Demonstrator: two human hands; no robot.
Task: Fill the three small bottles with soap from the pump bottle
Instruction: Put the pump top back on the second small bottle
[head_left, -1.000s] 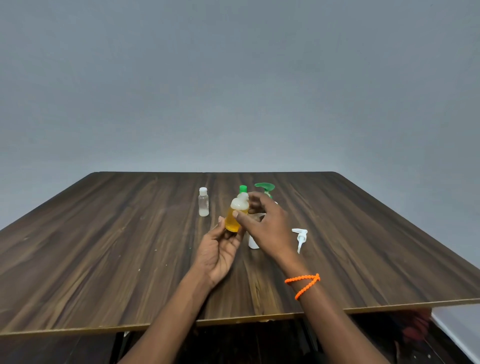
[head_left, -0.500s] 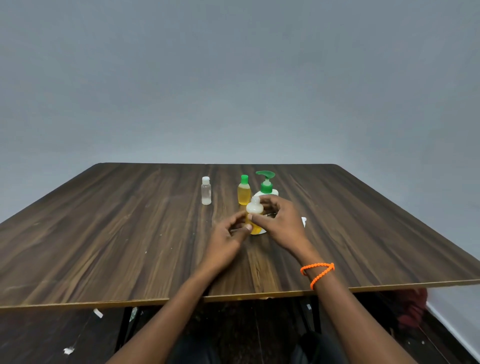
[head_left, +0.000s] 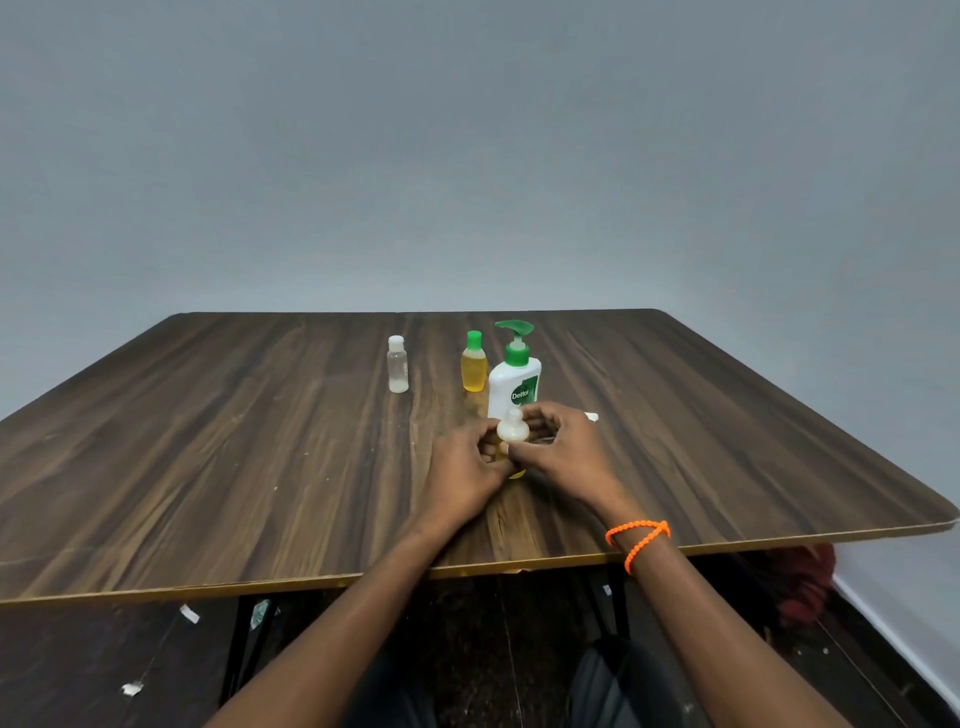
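1. Now both hands hold one small bottle (head_left: 513, 431) with yellow soap, low over the bench (head_left: 208, 467).
2. Left hand (head_left: 462, 475) fingers curl round its side.
3. Right hand (head_left: 563, 452) fingers pinch it too.
4. Just behind stands the white pump bottle (head_left: 515, 387).
5. Beside that is a yellow bottle with a green cap (head_left: 474, 364).
6. Farther left stands a clear bottle (head_left: 398, 365).

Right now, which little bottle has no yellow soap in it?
The clear bottle with the white cap, standing alone on the left. The green-capped bottle and the bottle in the hands both look yellow.
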